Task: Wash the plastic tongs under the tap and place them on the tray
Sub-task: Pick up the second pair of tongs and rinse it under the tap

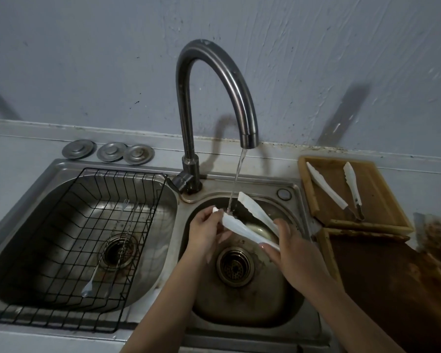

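The left hand (204, 231) has its fingers and thumb pinched around the tip of one arm of the white plastic tongs (242, 225), right where the stream of water (236, 179) lands. The right hand (294, 258) grips the hinge end of the same tongs, fingers curled over the joined arms, thumb pointing up along the upper arm. Between the two hands the tongs lie spread in a V — the lower arm runs from the right hand's grip up-left to the left hand's fingers, and the upper arm angles away toward the back rim of the basin, its tip just beside the falling water.

Both hands and the tongs are held over the right basin (285, 301) of a steel double sink, above its round drain (235, 266). The water comes from a curved metal tap (214, 80) mounted between the two basins.

To the right of the sink, on the counter, sits a wooden tray (382, 184) with a raised rim; another pair of white tongs (341, 189) rests on it, opened wide with the hinge toward the near edge. A second, darker tray (392, 289) lies nearer, touching or almost touching the first.

The left basin (36, 240) holds a black wire rack (92, 240) with two slender metal utensils (107, 261) lying in it. Behind that basin, three round metal sink plugs (107, 151) sit in a row on the counter ledge.
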Demonstrator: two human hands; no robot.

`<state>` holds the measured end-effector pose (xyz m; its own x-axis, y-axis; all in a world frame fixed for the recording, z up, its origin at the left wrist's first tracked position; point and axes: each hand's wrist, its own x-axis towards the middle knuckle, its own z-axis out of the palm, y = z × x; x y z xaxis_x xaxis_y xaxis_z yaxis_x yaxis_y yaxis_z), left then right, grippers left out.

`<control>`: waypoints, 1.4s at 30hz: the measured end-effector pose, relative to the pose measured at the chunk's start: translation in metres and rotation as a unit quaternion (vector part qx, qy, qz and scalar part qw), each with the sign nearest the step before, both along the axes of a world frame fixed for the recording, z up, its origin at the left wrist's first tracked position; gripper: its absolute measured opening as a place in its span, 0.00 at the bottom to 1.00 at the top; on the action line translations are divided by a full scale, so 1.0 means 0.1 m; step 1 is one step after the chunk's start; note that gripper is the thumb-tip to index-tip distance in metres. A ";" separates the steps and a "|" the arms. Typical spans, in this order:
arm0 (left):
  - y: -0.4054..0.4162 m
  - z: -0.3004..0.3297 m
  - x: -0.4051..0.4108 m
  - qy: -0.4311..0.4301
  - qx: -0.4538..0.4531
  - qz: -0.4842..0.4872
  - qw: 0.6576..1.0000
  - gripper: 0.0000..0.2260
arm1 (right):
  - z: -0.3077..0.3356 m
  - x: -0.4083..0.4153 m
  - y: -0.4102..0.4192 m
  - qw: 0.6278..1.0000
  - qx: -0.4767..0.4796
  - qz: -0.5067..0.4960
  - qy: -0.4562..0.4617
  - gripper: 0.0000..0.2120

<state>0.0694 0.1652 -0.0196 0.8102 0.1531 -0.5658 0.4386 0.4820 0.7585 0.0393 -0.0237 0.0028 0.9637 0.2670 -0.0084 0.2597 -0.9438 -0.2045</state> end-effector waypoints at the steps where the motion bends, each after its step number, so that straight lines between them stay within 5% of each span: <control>1: -0.01 0.03 0.00 -0.014 -0.008 0.011 1.000 0.11 | 0.01 -0.01 -0.01 1.000 0.012 -0.006 -0.004 0.31; 14: -0.23 0.16 -0.02 -0.110 -0.025 0.028 0.993 0.06 | 0.02 0.01 -0.08 0.997 -0.012 -0.058 -0.051 0.36; 17: -0.17 0.13 0.03 -0.112 -0.094 0.054 0.988 0.11 | 0.03 0.05 -0.06 0.994 0.084 -0.064 -0.023 0.33; 21: -0.11 0.09 0.07 -0.126 -0.149 0.081 0.977 0.19 | 0.08 0.10 0.01 0.970 0.225 -0.059 0.071 0.15; 31: -0.34 0.03 0.16 -0.047 0.057 0.079 0.994 0.11 | -0.09 0.04 0.01 0.979 0.163 -0.095 0.077 0.07; 35: -0.43 0.06 0.15 -0.030 0.020 0.059 0.998 0.12 | -0.08 0.04 -0.06 0.980 0.138 -0.111 0.088 0.06; 38: -0.45 0.09 0.11 -0.057 0.011 0.025 0.998 0.23 | -0.08 0.05 -0.10 0.978 0.145 -0.116 0.096 0.06; 42: -0.32 0.19 0.15 -0.098 -0.087 0.045 0.990 0.19 | -0.07 0.06 -0.05 0.933 0.269 -0.133 0.200 0.14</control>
<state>0.0840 0.1337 -0.0002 0.8946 0.1439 -0.4230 0.2400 0.6437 0.7266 0.0456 -0.0287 -0.0047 0.9448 0.0880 -0.3157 -0.1683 -0.6962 -0.6978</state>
